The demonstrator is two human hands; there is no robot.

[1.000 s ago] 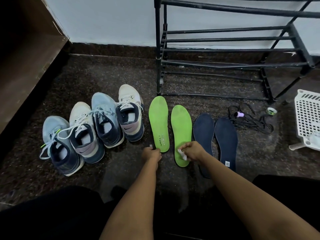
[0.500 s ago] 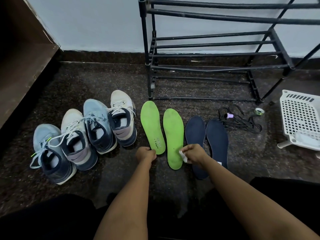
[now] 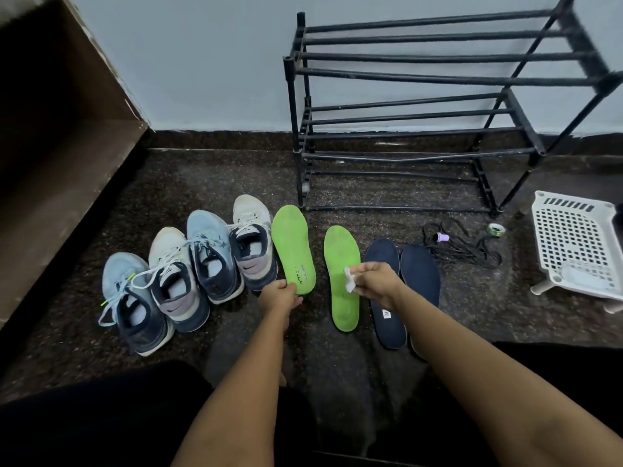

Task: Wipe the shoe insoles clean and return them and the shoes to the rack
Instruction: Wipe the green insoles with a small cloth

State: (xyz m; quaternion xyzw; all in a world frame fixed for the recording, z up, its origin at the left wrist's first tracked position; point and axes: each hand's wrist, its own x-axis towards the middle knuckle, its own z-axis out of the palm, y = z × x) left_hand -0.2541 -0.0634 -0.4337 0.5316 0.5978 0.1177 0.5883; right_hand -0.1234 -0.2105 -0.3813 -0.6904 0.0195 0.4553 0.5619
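My left hand (image 3: 280, 294) grips the heel of the left green insole (image 3: 292, 247), which is raised and angled away from its pair. The right green insole (image 3: 341, 274) lies flat on the dark floor. My right hand (image 3: 374, 281) hovers over it, pinching a small white wipe (image 3: 350, 280). Two navy insoles (image 3: 419, 271) lie to the right, partly under my right forearm. Several sneakers (image 3: 188, 274), blue and white, stand in a row on the left. The black metal shoe rack (image 3: 421, 116) stands bare against the wall.
Black laces with a purple cap (image 3: 442, 236) and a small tape roll (image 3: 496, 229) lie right of the insoles. A white perforated plastic stool (image 3: 576, 244) sits at the far right. A brown wooden panel (image 3: 50, 156) borders the left.
My left hand has taken hold of the left green insole's heel and lifted it away from its pair. My right hand with the wipe has risen off the right green insole.
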